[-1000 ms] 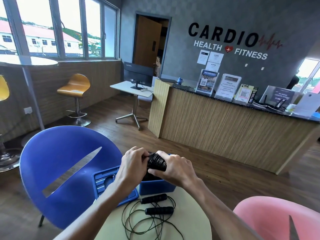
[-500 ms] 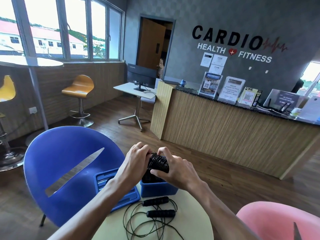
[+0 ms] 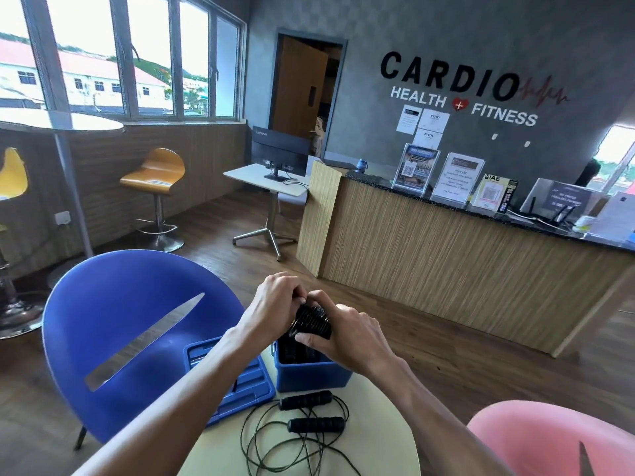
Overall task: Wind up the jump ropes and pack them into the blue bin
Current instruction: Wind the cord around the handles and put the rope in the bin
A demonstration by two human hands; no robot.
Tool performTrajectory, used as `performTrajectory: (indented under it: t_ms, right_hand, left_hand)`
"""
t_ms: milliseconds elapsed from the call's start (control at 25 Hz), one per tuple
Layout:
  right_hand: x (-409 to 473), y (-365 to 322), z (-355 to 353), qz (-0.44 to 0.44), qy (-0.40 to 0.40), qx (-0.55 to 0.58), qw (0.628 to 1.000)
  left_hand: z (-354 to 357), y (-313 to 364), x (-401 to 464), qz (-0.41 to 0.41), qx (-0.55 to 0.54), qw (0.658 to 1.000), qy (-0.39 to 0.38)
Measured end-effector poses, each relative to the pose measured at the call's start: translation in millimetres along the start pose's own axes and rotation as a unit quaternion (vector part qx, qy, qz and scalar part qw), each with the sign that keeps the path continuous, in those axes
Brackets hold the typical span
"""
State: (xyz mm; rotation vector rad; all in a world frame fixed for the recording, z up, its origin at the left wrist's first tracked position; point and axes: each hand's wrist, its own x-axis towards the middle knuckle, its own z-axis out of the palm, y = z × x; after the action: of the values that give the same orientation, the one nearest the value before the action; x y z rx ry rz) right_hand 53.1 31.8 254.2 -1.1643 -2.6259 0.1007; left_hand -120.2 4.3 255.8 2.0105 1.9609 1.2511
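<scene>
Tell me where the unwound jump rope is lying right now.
The unwound jump rope lies loose on the round table at bottom centre of the head view, just in front of the blue bin, beneath both forearms.

Two bare forearms, sleeveless to the frame's lower edge, ending in a left hand point(image 3: 275, 305) and a right hand point(image 3: 347, 333), ringless, watchless, gloveless.

— Where does the single view look from?
— From the person's head, wide-angle, facing forward and down: the round cream tabletop point(image 3: 378, 424) sits close at the bottom centre of the frame.
— And farther off?
— The long wood-slat reception counter point(image 3: 446, 269) crosses the right half, windows point(image 3: 120, 63) upper left.
</scene>
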Motion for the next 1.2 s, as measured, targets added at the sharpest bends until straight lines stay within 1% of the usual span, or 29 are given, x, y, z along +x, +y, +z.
performTrajectory:
  t_ms: [280,560,840,920,1040,1120,1160,1200]
  right_hand:
    - [0,1,-1,-0.006,-0.022,-0.019,1.000]
    - [1,4,7,-0.003,-0.002,-0.001,1.000]
    - [0,2,8,-0.008,-0.021,0.002,1.000]
    - [1,4,6,-0.002,-0.022,0.007,1.000]
    - [-2,5,7,0.013,-0.022,0.007,1.000]
    - [-4,6,7,0.017,-0.020,0.007,1.000]
    - [-4,6,6,0.017,-0.020,0.005,1.000]
    - [-5,6,5,0.014,-0.021,0.001,1.000]
  left_hand:
    - [6,-8,4,-0.054,-0.001,0.997,-0.057]
    - [7,-13,2,-0.050,-0.002,0.998,-0.038]
    - [2,-19,0,-0.112,-0.064,0.991,-0.025]
    - [-1,-19,-1,-0.120,-0.081,0.989,-0.040]
    - [0,-11,-6,-0.104,-0.060,0.990,-0.068]
    - [3,-3,-9,-0.093,-0.045,0.994,-0.043]
    - [4,1,-11,-0.099,-0.042,0.994,-0.017]
    - [3,4,-12,-0.122,-0.040,0.992,0.010]
